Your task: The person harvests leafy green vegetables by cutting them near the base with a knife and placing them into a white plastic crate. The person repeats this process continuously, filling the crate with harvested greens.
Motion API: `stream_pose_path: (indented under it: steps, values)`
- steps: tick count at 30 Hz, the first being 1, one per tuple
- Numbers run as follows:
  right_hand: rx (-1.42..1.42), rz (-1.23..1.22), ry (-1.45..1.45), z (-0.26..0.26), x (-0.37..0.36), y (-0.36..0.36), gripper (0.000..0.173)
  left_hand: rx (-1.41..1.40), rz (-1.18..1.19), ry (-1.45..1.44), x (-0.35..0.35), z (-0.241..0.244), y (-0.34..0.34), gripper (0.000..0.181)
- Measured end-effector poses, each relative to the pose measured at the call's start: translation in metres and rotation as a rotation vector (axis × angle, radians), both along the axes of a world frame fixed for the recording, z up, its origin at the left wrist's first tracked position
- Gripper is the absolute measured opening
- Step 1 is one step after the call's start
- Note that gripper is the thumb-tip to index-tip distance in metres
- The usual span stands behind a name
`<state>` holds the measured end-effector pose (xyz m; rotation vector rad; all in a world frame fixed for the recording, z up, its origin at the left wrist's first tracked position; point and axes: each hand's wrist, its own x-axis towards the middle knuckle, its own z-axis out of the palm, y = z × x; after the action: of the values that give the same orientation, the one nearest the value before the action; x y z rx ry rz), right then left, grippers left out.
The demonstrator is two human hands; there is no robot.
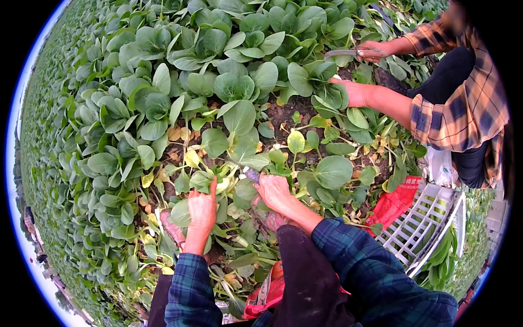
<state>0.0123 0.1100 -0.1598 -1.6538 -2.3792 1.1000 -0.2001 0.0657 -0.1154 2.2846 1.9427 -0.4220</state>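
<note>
My left hand point(201, 206) is closed around the leaves of a bok choy plant point(201, 180), low over the soil. Its pale stalks point(224, 183) run towards my right hand point(276, 191). That hand grips a knife by its purplish handle point(252, 175). The knife points up and left among the stalks, and leaves hide most of its blade. Cut or loose leaves and yellowed leaves point(192, 158) lie around both hands. My shoes point(173, 227) show partly between the leaves below.
A co-worker at the upper right holds a curved knife point(341, 53) in one hand and a bok choy point(327, 83) in the other. A white plastic crate point(416, 229) with greens stands at the right beside a red bag point(392, 200). Another red bag point(267, 292) lies beside my knee. Dense bok choy point(153, 110) grows ahead and left.
</note>
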Motion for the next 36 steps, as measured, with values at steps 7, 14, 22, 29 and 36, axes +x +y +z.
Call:
stream_pose_path:
  steps: [7,14,22,29,36]
  values:
    - [-0.039,-0.003,-0.008,-0.011,-0.005,0.001,0.027,0.014,-0.026,-0.019,0.000,0.000,-0.004,0.067]
    - [-0.095,0.042,0.006,0.011,0.029,-0.009,0.030,-0.093,-0.074,-0.075,-0.001,0.004,-0.021,0.054]
    - [-0.312,-0.601,0.168,0.022,0.046,0.038,0.053,-0.388,-0.146,-0.075,-0.002,0.050,-0.067,0.071]
    - [-0.339,-0.254,0.217,0.009,-0.043,0.000,0.044,-0.500,0.005,-0.445,0.035,0.168,0.020,0.079]
    - [-0.214,0.060,0.153,0.059,-0.005,-0.018,0.037,-0.055,-0.484,0.018,0.086,0.106,0.155,0.076]
